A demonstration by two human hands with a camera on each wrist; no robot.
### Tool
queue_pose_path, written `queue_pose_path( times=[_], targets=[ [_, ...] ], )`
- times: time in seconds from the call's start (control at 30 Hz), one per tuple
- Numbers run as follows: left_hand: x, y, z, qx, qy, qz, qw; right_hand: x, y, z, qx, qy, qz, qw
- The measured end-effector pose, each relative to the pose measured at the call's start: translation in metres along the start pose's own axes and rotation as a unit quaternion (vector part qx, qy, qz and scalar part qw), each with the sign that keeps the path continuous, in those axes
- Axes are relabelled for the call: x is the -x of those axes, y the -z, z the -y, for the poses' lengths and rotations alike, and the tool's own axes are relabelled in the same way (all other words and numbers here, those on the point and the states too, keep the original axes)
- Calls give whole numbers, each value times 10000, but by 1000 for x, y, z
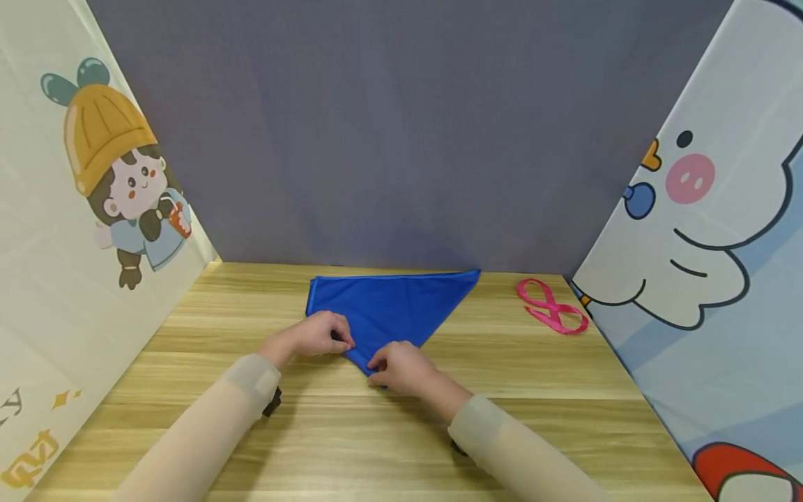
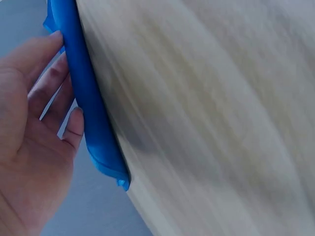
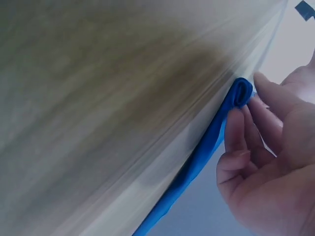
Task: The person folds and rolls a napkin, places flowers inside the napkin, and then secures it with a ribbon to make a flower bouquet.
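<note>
A blue cloth [image 1: 395, 300] lies on the wooden table, with a long straight far edge and a point at the far right. Its near left edge is turned into a narrow roll [image 2: 83, 78], and the coiled end [image 3: 241, 92] of that roll shows in the right wrist view. Along the rolled edge, my left hand [image 1: 321, 333] holds the cloth with thumb and fingertips. My right hand [image 1: 404, 367] pinches the roll near the cloth's closest corner, thumb on one side and fingers on the other. Part of that corner is hidden behind the right fingers.
To the right of the cloth, a pink ribbon [image 1: 552, 307] lies in a looped figure on the table [image 1: 351, 446]. A grey panel [image 1: 401, 139] rises behind the table. Printed cartoon panels stand along the left [image 1: 37, 209] and right [image 1: 721, 362] sides.
</note>
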State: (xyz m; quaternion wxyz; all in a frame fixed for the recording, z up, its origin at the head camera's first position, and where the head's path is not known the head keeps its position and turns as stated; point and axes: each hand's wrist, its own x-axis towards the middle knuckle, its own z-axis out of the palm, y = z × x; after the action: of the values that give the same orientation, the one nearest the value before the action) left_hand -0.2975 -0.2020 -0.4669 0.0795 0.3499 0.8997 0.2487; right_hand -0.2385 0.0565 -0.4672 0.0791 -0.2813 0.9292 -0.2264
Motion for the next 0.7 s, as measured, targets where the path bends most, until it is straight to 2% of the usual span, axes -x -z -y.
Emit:
queue_pose_path(
  times=[0.1, 0.23, 0.57, 0.7],
  targets=[
    [3, 3, -2, 3, -18, 169, 9999, 1, 1, 0, 173, -46, 59, 9998],
    [7, 3, -7, 58, 2, 342, 9994, 7, 2, -4, 151, 80, 73, 9998],
    [21, -14, -25, 254, -331, 372, 9984, 34, 6, -16, -54, 540, 235, 9982],
    [24, -21, -33, 384, -360, 474, 9975, 46, 8, -20, -52, 638, 354, 9973]
  ],
)
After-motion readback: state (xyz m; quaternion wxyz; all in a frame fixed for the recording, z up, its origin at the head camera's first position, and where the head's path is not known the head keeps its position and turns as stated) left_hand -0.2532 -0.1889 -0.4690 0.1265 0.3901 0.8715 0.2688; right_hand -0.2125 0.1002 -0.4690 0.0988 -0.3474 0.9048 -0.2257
